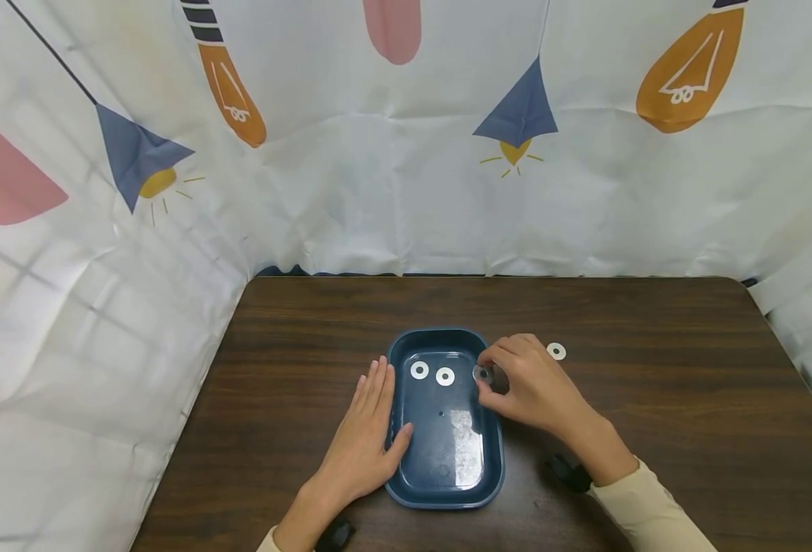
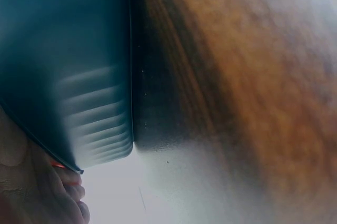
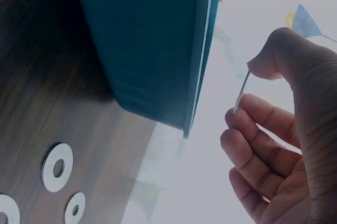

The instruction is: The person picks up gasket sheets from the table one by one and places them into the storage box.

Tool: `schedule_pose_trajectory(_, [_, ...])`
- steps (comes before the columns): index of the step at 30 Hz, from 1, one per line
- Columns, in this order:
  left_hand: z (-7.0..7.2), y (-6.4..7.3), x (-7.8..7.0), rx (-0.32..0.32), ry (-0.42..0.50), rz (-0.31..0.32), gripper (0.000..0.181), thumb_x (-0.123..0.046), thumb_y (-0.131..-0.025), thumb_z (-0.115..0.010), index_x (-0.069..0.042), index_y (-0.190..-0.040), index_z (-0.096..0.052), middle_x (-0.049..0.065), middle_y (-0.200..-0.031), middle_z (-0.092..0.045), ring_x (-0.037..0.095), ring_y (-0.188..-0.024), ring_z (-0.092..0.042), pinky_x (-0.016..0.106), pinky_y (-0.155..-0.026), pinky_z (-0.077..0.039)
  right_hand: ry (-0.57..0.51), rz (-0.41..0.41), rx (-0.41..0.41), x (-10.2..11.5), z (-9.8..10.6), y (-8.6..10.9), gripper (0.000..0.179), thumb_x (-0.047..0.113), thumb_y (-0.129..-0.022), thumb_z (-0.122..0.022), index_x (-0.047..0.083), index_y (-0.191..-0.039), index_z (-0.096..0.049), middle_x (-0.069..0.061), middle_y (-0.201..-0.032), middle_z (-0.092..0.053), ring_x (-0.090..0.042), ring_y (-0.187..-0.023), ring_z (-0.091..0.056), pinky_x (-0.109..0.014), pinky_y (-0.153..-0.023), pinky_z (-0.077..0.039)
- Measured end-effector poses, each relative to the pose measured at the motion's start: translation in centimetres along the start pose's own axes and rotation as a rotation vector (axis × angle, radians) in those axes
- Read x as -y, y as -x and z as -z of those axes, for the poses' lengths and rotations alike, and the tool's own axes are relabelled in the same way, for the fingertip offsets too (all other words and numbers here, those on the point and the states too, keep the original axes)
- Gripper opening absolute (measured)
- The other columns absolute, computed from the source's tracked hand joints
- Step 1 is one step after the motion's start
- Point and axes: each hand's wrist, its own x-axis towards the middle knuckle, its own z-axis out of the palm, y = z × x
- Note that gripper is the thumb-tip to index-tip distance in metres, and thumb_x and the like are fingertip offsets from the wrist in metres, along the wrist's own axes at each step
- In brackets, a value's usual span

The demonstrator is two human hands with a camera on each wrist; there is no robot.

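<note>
A blue plastic tray (image 1: 440,452) stands on the table with two flat washers, one washer (image 1: 419,370) and a second washer (image 1: 445,376), lying on its floor. My left hand (image 1: 360,437) rests along the tray's left rim, fingers straight and thumb over the edge. Above the right rim, my right hand (image 1: 533,383) pinches a metal washer (image 1: 480,374) between thumb and fingertips. The right wrist view shows this held washer (image 3: 241,91) edge-on, beside the tray's outer wall (image 3: 147,50).
Another washer (image 1: 556,351) lies on the dark wooden table (image 1: 654,368), behind my right hand. Several washers lie outside the tray in the right wrist view, including a large washer (image 3: 57,167) and a smaller washer (image 3: 75,208). A patterned white curtain (image 1: 392,192) hangs behind the table.
</note>
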Motion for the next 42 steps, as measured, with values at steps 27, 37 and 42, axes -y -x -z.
schedule_pose_trajectory(27, [0.1, -0.1, 0.1, 0.011, 0.001, 0.006, 0.090, -0.045, -0.103, -0.060, -0.007, -0.170, -0.014, 0.011, -0.181, -0.009, 0.023, -0.169, -0.004, 0.055, -0.134, -0.021, -0.012, 0.139, 0.157, 1.8, -0.7, -4.3, 0.021, 0.031, -0.082, -0.083, 0.015, -0.095, -0.078, 0.004, -0.088, -0.074, -0.016, -0.087, -0.067, -0.042, -0.099, -0.057])
schedule_pose_trajectory(37, [0.0, -0.2, 0.2, 0.006, 0.003, -0.006, 0.089, -0.045, -0.103, -0.060, -0.006, -0.170, -0.016, 0.012, -0.181, -0.010, 0.024, -0.169, -0.006, 0.056, -0.134, -0.023, -0.014, 0.190, 0.241, 2.1, -1.1, -5.8, 0.019, 0.029, -0.082, -0.082, 0.015, -0.093, -0.076, 0.003, -0.084, -0.072, -0.014, -0.081, -0.065, -0.042, -0.098, -0.055])
schedule_pose_trajectory(42, [-0.1, -0.2, 0.1, -0.001, 0.009, -0.003, 0.089, -0.044, -0.103, -0.061, -0.006, -0.170, -0.016, 0.011, -0.181, -0.009, 0.025, -0.169, -0.007, 0.058, -0.133, -0.024, -0.029, 0.199, 0.310, 2.3, -1.8, -6.2, 0.019, 0.030, -0.083, -0.082, 0.015, -0.094, -0.076, 0.004, -0.081, -0.070, -0.012, -0.075, -0.061, -0.041, -0.093, -0.055])
